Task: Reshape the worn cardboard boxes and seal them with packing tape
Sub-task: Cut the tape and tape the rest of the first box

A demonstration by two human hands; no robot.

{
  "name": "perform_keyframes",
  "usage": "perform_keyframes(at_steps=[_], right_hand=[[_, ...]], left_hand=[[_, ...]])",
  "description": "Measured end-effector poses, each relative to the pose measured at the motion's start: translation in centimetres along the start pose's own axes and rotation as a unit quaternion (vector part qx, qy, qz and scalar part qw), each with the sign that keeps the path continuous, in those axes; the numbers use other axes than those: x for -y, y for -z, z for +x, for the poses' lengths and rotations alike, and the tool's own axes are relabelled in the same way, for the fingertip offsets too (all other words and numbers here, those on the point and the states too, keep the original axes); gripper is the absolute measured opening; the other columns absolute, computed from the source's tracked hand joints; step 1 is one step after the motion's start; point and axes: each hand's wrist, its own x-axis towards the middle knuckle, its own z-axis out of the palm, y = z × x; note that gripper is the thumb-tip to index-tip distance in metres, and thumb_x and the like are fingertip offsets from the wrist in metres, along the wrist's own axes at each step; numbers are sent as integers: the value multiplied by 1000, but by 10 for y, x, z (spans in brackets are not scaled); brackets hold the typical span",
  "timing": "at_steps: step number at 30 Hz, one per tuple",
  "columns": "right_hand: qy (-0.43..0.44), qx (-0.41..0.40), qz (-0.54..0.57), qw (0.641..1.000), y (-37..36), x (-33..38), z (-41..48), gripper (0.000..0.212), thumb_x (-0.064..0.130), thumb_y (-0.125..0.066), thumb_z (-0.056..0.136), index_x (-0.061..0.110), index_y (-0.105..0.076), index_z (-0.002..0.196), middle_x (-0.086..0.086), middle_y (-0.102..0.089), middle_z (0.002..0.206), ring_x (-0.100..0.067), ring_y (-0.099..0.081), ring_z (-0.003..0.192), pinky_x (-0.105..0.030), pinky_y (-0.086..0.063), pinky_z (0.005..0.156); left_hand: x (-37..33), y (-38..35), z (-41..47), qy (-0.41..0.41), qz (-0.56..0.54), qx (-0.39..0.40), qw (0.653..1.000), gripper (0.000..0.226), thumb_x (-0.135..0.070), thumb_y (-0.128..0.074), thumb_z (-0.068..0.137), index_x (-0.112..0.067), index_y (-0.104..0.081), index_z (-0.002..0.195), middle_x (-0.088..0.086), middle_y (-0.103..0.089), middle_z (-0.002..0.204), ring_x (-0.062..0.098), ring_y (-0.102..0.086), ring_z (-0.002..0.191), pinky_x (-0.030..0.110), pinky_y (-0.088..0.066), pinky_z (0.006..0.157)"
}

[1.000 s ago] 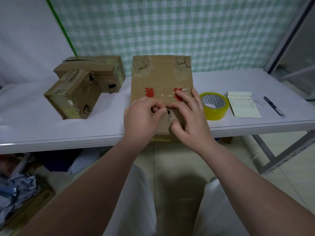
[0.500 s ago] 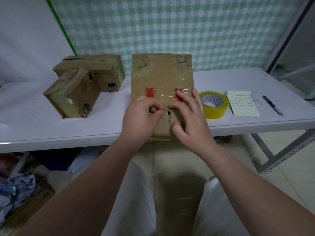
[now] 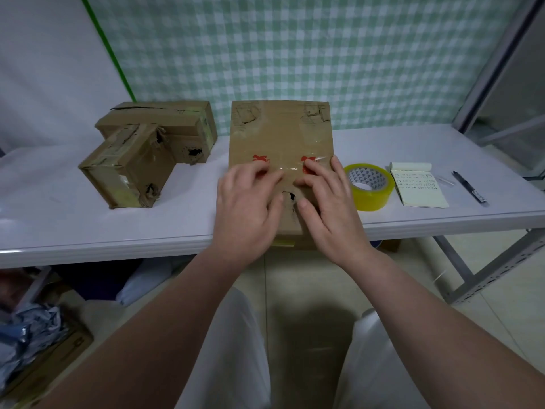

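Note:
A flat worn cardboard box with red marks and shiny clear tape lies on the table before me, its near end over the table edge. My left hand and my right hand both rest flat on its top, fingers stretched forward, pressing the tape on either side of a torn hole. A roll of yellow packing tape sits just right of the box. Two other taped, torn boxes stand at the left: a smaller one in front and a longer one behind it.
A small notepad and a black pen lie right of the tape roll on the white table. A checked cloth hangs behind. Under the table at the left are crumpled plastic and cardboard; a metal table leg slants at the right.
My left hand's fingers, curled and pinching near the hole before, now lie stretched flat. Both hands have slid forward along the box top towards the red marks.

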Motion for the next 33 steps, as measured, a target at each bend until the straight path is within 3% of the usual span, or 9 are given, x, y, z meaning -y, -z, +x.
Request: perform_keyframes(at_steps=[2, 5, 8, 11, 15, 19, 22, 28, 33], right_hand=[[0, 3, 18, 1000, 0, -2, 3, 37, 28, -39, 95, 7, -58, 119, -10, -48, 140, 4, -10, 138, -28, -4, 120], [-48, 25, 49, 997, -1, -5, 9, 44, 37, -33, 95, 10, -54, 123, -6, -45, 143, -18, -21, 143, -24, -7, 118], [-98, 10, 126, 987, 0, -7, 14, 44, 38, -33, 94, 12, -53, 123, -2, -45, 140, -15, -29, 139, -26, -19, 116], [-179, -52, 189, 964, 5, -12, 19, 40, 35, -33, 96, 15, -57, 120, 5, -51, 128, -7, -43, 124, -24, -33, 105], [-253, -95, 44, 962, 8, -48, 21, 37, 29, -39, 95, 10, -62, 118, -1, -61, 119, -18, -50, 117, -32, -37, 100], [-286, 62, -188, 937, 12, -100, 15, 44, 13, -57, 88, 9, -54, 131, -11, -52, 139, -31, -36, 133, -40, -26, 108], [-306, 153, -247, 907, 17, -114, 12, 41, 12, -58, 86, 13, -58, 127, -13, -54, 135, -34, -34, 132, -44, -28, 107], [-288, 144, -200, 925, 24, -117, 16, 36, 3, -55, 85, 5, -62, 121, -21, -55, 125, -36, -46, 118, -37, -38, 96], [-288, 49, -137, 947, 34, -101, 28, 33, 10, -60, 89, 1, -60, 121, -21, -58, 123, -36, -50, 114, -34, -34, 92]], left_hand=[[-3, 3, -1, -46, 70, 82, 993, 59, -48, -25, 92, -21, -41, 143, 0, -37, 149, 21, -21, 141, 62, -18, 110], [-2, 2, 3, -97, 176, 187, 962, 79, -65, -9, 87, -20, -11, 152, -3, -6, 160, 15, 1, 147, 61, -2, 114], [3, -2, 8, -105, 221, 214, 946, 89, -73, -3, 82, -20, 2, 152, -3, 6, 160, 14, 6, 147, 57, 1, 116], [3, -2, 16, -93, 217, 223, 946, 89, -75, -2, 82, -20, 4, 152, -4, 8, 160, 14, 7, 147, 54, 1, 117], [2, -2, 29, -76, 219, 252, 939, 86, -73, -9, 85, -21, 6, 151, -5, 11, 159, 14, 7, 147, 54, 0, 117], [3, -3, 39, -63, 218, 265, 937, 86, -73, -10, 85, -22, 3, 152, -5, 8, 160, 14, 4, 147, 53, -3, 118], [4, -4, 47, -50, 213, 280, 935, 84, -72, -13, 86, -23, 3, 152, -6, 7, 160, 13, 3, 147, 52, -3, 118], [5, -5, 54, -42, 203, 290, 934, 83, -72, -15, 87, -23, 2, 152, -7, 5, 160, 12, 1, 147, 51, -4, 118], [6, -5, 59, -32, 196, 294, 935, 84, -73, -16, 87, -24, 0, 152, -7, 3, 160, 12, -1, 147, 50, -5, 118]])
